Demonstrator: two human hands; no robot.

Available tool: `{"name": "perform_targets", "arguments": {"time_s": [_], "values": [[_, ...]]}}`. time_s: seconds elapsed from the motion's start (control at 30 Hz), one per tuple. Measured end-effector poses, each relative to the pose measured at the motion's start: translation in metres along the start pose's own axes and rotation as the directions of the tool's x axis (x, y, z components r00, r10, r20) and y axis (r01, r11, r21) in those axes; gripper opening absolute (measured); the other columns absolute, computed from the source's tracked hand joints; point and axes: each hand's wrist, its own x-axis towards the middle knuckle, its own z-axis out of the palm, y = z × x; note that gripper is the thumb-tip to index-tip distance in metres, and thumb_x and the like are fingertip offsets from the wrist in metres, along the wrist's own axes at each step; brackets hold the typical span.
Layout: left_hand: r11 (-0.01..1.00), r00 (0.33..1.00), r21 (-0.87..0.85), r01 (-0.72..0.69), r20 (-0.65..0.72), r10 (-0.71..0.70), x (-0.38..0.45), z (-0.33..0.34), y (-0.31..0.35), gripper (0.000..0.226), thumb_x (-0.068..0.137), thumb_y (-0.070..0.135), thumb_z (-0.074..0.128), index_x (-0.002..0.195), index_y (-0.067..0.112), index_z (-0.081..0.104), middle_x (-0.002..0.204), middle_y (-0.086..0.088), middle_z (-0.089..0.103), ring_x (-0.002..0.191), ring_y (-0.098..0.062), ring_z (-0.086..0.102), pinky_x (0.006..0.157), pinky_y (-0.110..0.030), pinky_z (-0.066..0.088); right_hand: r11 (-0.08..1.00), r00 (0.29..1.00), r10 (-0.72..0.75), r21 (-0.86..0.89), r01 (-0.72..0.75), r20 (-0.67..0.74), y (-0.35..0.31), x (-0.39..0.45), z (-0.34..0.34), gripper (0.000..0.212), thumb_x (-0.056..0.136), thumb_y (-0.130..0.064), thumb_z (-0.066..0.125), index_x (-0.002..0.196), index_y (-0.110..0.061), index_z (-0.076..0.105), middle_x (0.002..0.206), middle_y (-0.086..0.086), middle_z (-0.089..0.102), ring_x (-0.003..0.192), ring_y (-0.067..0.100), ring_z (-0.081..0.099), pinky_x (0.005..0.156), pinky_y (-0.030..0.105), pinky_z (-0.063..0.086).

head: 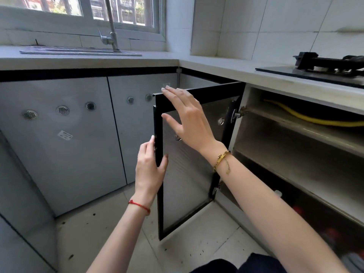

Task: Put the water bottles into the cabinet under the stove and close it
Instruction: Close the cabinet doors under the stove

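1. Under the stove, on my right side of the corner worktop, I see the cabinet standing open, its shelves bare as far as I can make out; a yellow hose runs along the top at the back.
2. The cabinet door, black-framed with a ribbed grey panel, is swung out about halfway, hinged on its right edge.
3. Right hand: fingers spread and released, flat near the door's top rail, fingertips at the upper left corner. I cannot tell whether the palm touches the panel. A gold bracelet sits on the wrist.
4. Left hand: fingers grasping the door's free vertical edge, thumb on the inner face, the rest wrapped round the outer side. A red string is on this wrist.
5. Water bottles: blurred red-and-clear shapes low in the cabinet's bottom compartment may be them; too smeared to confirm.
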Motion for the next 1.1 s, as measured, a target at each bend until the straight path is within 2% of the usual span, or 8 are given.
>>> {"name": "perform_targets", "arguments": {"time_s": [0.17, 0.27, 0.37, 0.6, 0.73, 0.83, 0.93, 1.1], "values": [[0.999, 0.998, -0.028, -0.046, -0.042, 0.045, -0.004, 0.0, -0.001, 0.053, 0.091, 0.013, 0.063, 0.142, 0.01, 0.047, 0.109, -0.006, 0.055, 0.097, -0.017, 0.059, 0.085, -0.016, 0.042, 0.999, 0.999, -0.019, 0.035, 0.021, -0.044, 0.005, -0.011, 0.001, 0.053, 0.094, -0.033, 0.059, 0.143, -0.014, 0.045, 0.147, 0.0, 0.046, 0.136, 0.017, 0.041, 0.114, 0.04, 0.031], [0.992, 0.99, -0.054, -0.117, -0.081, 0.113, -0.009, 0.002, -0.002, 0.043, 0.093, 0.013, 0.062, 0.135, 0.013, 0.055, 0.098, -0.002, 0.055, 0.085, -0.011, 0.059, 0.079, -0.012, 0.042, 0.998, 0.995, -0.033, 0.045, 0.038, -0.093, 0.008, -0.019, -0.003, 0.054, 0.095, -0.034, 0.059, 0.143, -0.014, 0.045, 0.143, 0.001, 0.048, 0.131, 0.018, 0.043, 0.111, 0.038, 0.035], [0.969, 0.972, -0.1, -0.225, -0.087, 0.217, -0.019, 0.007, -0.003, 0.038, 0.094, 0.014, 0.062, 0.131, 0.012, 0.059, 0.094, 0.001, 0.053, 0.081, -0.007, 0.056, 0.079, -0.009, 0.043, 0.998, 0.989, -0.053, 0.022, 0.057, -0.141, 0.01, -0.027, -0.012, 0.052, 0.095, -0.035, 0.059, 0.141, -0.013, 0.048, 0.136, 0.004, 0.052, 0.125, 0.021, 0.045, 0.107, 0.038, 0.038], [0.854, 0.911, -0.337, -0.396, -0.025, 0.412, -0.049, 0.037, 0.009, 0.038, 0.094, 0.017, 0.064, 0.13, 0.009, 0.058, 0.111, 0.004, 0.054, 0.099, -0.011, 0.057, 0.088, -0.019, 0.047, 0.991, 0.955, -0.121, -0.081, 0.102, -0.269, 0.029, -0.062, -0.052, 0.044, 0.092, -0.033, 0.064, 0.126, -0.005, 0.061, 0.125, 0.012, 0.06, 0.119, 0.026, 0.052, 0.105, 0.036, 0.04], [0.779, 0.889, -0.49, -0.391, 0.02, 0.458, -0.066, 0.062, 0.03, 0.046, 0.094, 0.021, 0.064, 0.138, 0.015, 0.05, 0.133, 0.008, 0.051, 0.113, -0.021, 0.059, 0.095, -0.033, 0.051, 0.987, 0.955, -0.111, -0.139, 0.074, -0.275, 0.041, -0.092, -0.081, 0.042, 0.092, -0.029, 0.063, 0.126, -0.004, 0.06, 0.127, 0.012, 0.06, 0.121, 0.027, 0.051, 0.106, 0.039, 0.039], [0.745, 0.867, -0.554, -0.372, 0.079, 0.492, -0.078, 0.081, 0.05, 0.053, 0.094, 0.025, 0.064, 0.142, 0.014, 0.045, 0.143, 0.003, 0.047, 0.127, -0.027, 0.054, 0.104, -0.043, 0.047, 0.983, 0.957, -0.1, -0.177, 0.052, -0.271, 0.051, -0.115, -0.104, 0.042, 0.094, -0.026, 0.059, 0.129, -0.005, 0.057, 0.132, 0.01, 0.058, 0.125, 0.024, 0.048, 0.105, 0.04, 0.039], [0.712, 0.835, -0.588, -0.384, 0.108, 0.54, -0.091, 0.099, 0.07, 0.056, 0.094, 0.025, 0.064, 0.144, 0.01, 0.042, 0.148, 0.002, 0.044, 0.138, -0.022, 0.044, 0.112, -0.038, 0.041, 0.975, 0.957, -0.076, -0.223, 0.012, -0.278, 0.062, -0.138, -0.126, 0.042, 0.095, -0.024, 0.056, 0.133, -0.009, 0.05, 0.136, 0.006, 0.054, 0.127, 0.022, 0.046, 0.106, 0.039, 0.038], [0.68, 0.783, -0.599, -0.423, 0.135, 0.607, -0.106, 0.131, 0.107, 0.061, 0.092, 0.024, 0.068, 0.146, 0.013, 0.04, 0.151, 0.001, 0.039, 0.142, -0.018, 0.039, 0.117, -0.031, 0.033, 0.941, 0.952, 0.024, -0.314, -0.124, -0.305, 0.079, -0.174, -0.163, 0.041, 0.096, -0.021, 0.053, 0.135, -0.007, 0.05, 0.138, 0.004, 0.053, 0.128, 0.022, 0.044, 0.104, 0.04, 0.041]]}}
